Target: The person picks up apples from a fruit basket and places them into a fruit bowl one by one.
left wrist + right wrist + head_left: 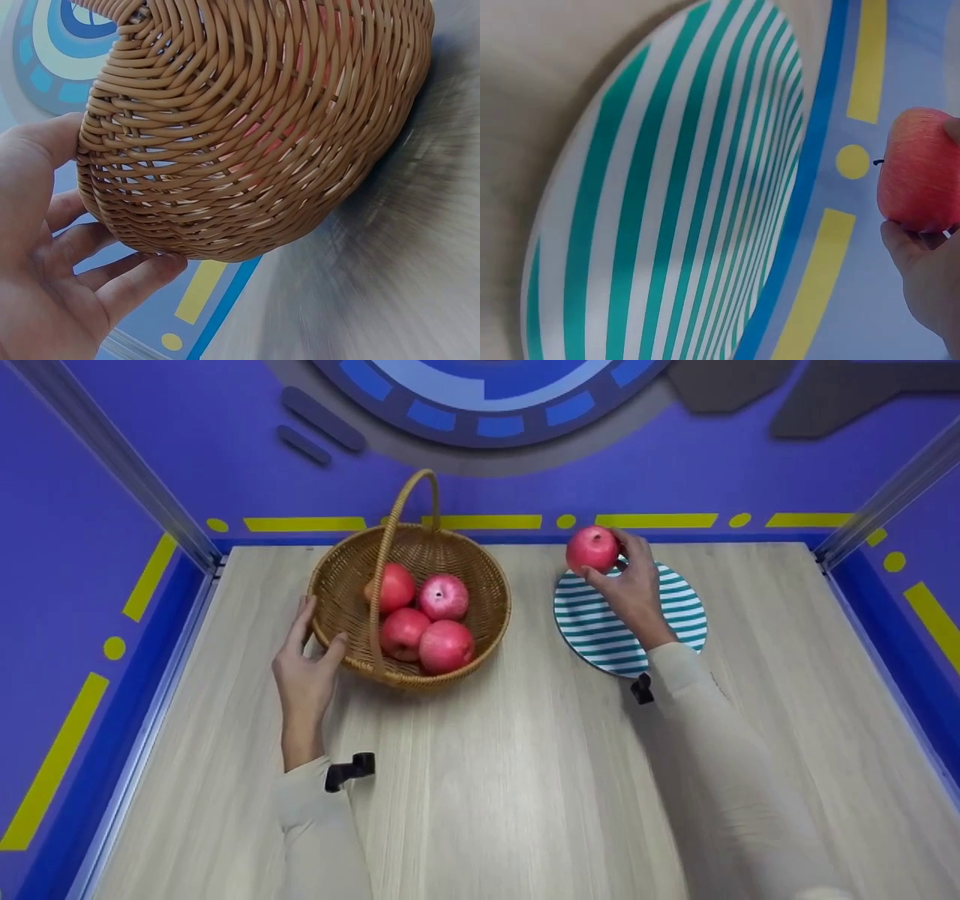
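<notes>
A wicker basket (491, 607) with a tall arched handle holds several red apples (446, 647). My left hand (306, 671) grips the basket's left side at the rim, thumb on the near edge and fingers along the outer wall. Up close in the left wrist view, the thumb and fingertips of the left hand (82, 247) are against the weave of the basket (247, 142). My right hand (636, 589) holds a red apple (592, 549) between thumb and fingers, raised over the far left part of a green-and-white striped plate (600, 634). The apple's stem (878, 162) shows in the right wrist view.
Basket and plate stand side by side on a pale wooden table (495, 780), the plate to the right. A blue wall (487, 495) with yellow marks closes off the back, and blue side panels (67, 585) rise at left and right.
</notes>
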`<control>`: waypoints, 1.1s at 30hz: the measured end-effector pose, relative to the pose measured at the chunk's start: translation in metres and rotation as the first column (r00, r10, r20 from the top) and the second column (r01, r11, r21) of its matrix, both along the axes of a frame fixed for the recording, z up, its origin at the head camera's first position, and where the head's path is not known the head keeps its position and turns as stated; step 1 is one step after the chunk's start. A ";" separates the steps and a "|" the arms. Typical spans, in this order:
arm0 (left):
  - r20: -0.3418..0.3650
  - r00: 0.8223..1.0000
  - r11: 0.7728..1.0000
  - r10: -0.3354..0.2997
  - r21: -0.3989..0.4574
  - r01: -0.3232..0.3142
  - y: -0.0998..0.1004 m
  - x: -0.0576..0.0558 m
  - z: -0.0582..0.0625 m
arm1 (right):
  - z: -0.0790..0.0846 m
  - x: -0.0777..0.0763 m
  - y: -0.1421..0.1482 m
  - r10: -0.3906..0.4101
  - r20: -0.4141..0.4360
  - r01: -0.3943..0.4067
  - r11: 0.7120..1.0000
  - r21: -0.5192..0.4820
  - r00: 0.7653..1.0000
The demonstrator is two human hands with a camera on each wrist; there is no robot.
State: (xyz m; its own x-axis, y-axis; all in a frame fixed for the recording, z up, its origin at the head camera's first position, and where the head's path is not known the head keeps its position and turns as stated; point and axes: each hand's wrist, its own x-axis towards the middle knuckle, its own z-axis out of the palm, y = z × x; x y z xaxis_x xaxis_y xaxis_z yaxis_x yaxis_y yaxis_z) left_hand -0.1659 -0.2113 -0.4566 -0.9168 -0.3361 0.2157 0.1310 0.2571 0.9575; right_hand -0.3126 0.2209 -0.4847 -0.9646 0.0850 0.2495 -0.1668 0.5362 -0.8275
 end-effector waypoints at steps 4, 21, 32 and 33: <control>-0.004 1.000 1.000 0.004 -0.016 -0.004 0.000 0.000 0.000 | -0.003 -0.006 0.002 -0.005 0.022 0.005 1.000 0.003 1.000; -0.032 0.999 1.000 0.012 -0.010 -0.012 0.000 -0.001 -0.001 | -0.017 -0.017 0.019 -0.085 0.130 0.098 0.991 -0.093 0.988; -0.030 0.999 1.000 0.015 -0.013 -0.015 -0.004 -0.004 -0.008 | -0.029 -0.019 0.034 -0.156 0.212 0.167 0.985 -0.034 0.965; -0.031 0.999 1.000 0.016 -0.013 -0.016 -0.003 -0.004 -0.007 | -0.030 -0.020 0.035 -0.161 0.218 0.171 0.985 -0.027 0.963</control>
State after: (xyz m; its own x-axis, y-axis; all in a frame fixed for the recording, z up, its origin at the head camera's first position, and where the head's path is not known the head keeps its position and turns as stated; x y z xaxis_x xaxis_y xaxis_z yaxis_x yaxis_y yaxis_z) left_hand -0.1696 -0.2147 -0.4638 -0.9041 -0.3475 0.2487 0.1565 0.2724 0.9494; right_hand -0.3321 0.2557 -0.5148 -0.9664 0.2550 0.0311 0.1051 0.5028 -0.8580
